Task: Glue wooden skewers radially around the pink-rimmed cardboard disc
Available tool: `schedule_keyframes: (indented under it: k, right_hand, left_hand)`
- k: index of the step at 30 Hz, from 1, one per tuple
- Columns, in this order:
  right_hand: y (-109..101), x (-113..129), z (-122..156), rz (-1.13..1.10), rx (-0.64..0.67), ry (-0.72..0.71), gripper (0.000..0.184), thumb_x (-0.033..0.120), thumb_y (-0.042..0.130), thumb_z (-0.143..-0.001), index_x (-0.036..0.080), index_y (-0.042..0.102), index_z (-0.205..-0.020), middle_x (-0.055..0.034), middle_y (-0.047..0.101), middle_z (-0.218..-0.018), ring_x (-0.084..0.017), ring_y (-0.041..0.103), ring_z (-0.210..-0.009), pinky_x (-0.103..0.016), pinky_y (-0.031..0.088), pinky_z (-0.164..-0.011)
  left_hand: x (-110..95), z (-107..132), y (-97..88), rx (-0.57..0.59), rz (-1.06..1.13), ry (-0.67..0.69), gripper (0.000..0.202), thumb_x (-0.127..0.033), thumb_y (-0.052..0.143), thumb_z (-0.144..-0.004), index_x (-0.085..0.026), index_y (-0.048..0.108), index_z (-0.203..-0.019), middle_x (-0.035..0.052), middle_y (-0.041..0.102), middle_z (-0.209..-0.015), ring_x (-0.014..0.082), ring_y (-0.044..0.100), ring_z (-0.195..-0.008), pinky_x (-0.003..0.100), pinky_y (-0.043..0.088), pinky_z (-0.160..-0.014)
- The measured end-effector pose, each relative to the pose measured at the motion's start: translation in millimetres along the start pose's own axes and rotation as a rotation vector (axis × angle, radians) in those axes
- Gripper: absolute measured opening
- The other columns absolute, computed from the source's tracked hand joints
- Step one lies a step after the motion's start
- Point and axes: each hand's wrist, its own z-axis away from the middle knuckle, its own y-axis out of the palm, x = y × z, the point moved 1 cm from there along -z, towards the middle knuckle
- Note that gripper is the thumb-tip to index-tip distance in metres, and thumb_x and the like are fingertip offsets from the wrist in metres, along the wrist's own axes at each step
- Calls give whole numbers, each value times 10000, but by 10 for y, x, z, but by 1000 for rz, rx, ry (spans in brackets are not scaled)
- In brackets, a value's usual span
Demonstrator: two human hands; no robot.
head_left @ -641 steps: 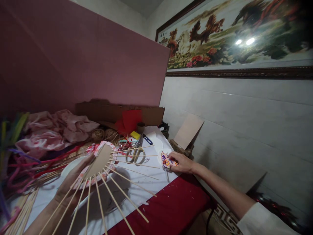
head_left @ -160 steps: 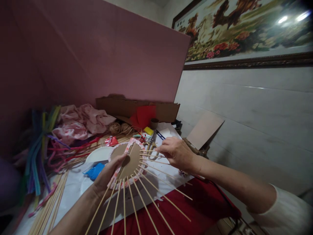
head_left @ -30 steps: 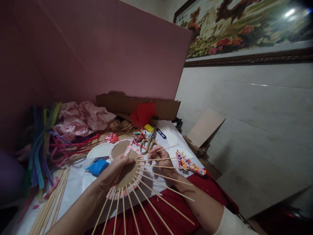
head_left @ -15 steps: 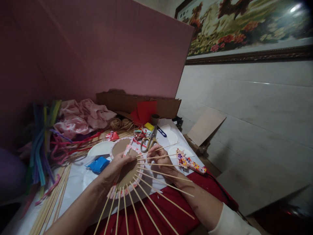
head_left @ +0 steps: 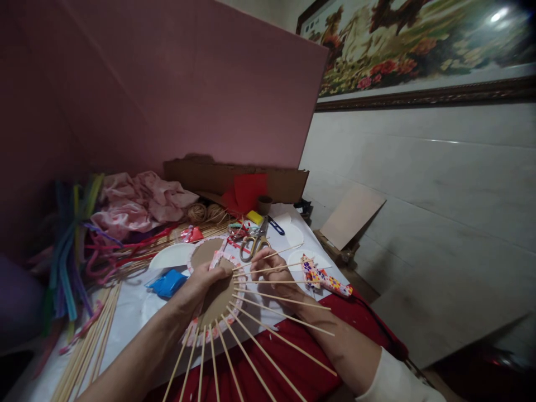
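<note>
A round brown cardboard disc with a pink patterned rim has several thin wooden skewers fanning out from it toward me. My left hand grips the disc, thumb pressed on its face near a strip of patterned tape. My right hand sits just right of the disc, under the upper skewers, its fingers curled and pinching one skewer near the rim. A colourful patterned glue gun lies on a white plate just right of that hand.
Gold-handled scissors, twine balls, a blue packet, white paper plates, loose skewers, pipe cleaners, pink cloth and a cardboard box crowd the white-covered table. A red cloth hangs over its near edge.
Over the last second both hands stay at the disc with only slight shifts. Five seconds ago the right hand was above the skewers; it now lies beneath them.
</note>
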Motion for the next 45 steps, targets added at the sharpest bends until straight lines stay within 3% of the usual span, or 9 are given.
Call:
schedule_keyframes:
  k: [6, 10, 15, 21, 25, 35, 45]
  right_hand:
    - [-66, 52, 156, 131, 46, -18, 330, 274, 428, -792, 279, 506, -1113, -72, 553, -977, -199, 388, -1073, -385, 186, -955]
    - [11, 106, 122, 18, -14, 12, 294, 264, 502, -752, 257, 561, -1040, -62, 569, -888, -202, 421, -1022, -364, 253, -905]
    - [181, 73, -280, -75, -40, 48, 331, 306, 657, -598, 205, 602, -908, -26, 566, -770, -184, 505, -802, -302, 386, -681]
    - [248, -395, -799, -235, -2, 119, 276, 285, 619, -640, 178, 563, -888, 17, 500, -628, -69, 431, -489, -205, 330, -473]
    - [245, -591, -886, -290, 26, 95, 235, 229, 625, -637, 159, 580, -857, 11, 501, -651, -67, 450, -525, -198, 330, -495]
    - [267, -608, -852, -257, -15, 147, 186, 211, 638, -629, 174, 621, -810, -17, 490, -863, -66, 459, -600, -194, 355, -517]
    - [273, -613, -861, -268, 55, 133, 165, 211, 617, -655, 156, 602, -810, 0, 485, -736, -65, 426, -575, -195, 331, -530]
  left_hand:
    - [-4, 9, 3, 1, -7, 6, 208, -246, 553, -624, -120, 570, -789, 65, 645, -626, 175, 595, -528, 263, 456, -503]
    - [-13, -4, -34, -38, 21, 11, 210, -262, 581, -595, -143, 568, -768, 51, 645, -605, 175, 593, -507, 258, 454, -482]
    - [-72, -17, -66, -67, 26, -2, 218, -285, 596, -586, -145, 560, -749, 48, 637, -565, 179, 588, -485, 265, 450, -473]
    - [-94, -27, -91, -147, 8, 49, 211, -271, 593, -603, -161, 521, -769, 26, 632, -561, 154, 571, -457, 243, 432, -445]
    - [-52, -44, -133, -155, 10, 102, 215, -274, 586, -617, -169, 500, -784, 6, 618, -565, 142, 563, -459, 236, 424, -441]
    - [-58, 0, -91, -191, 10, 164, 227, -283, 576, -610, -156, 513, -787, 13, 602, -578, 145, 556, -456, 241, 408, -438]
    - [-63, 9, -74, -191, 32, 162, 191, -259, 592, -586, -162, 527, -737, -3, 600, -552, 138, 546, -439, 239, 404, -437]
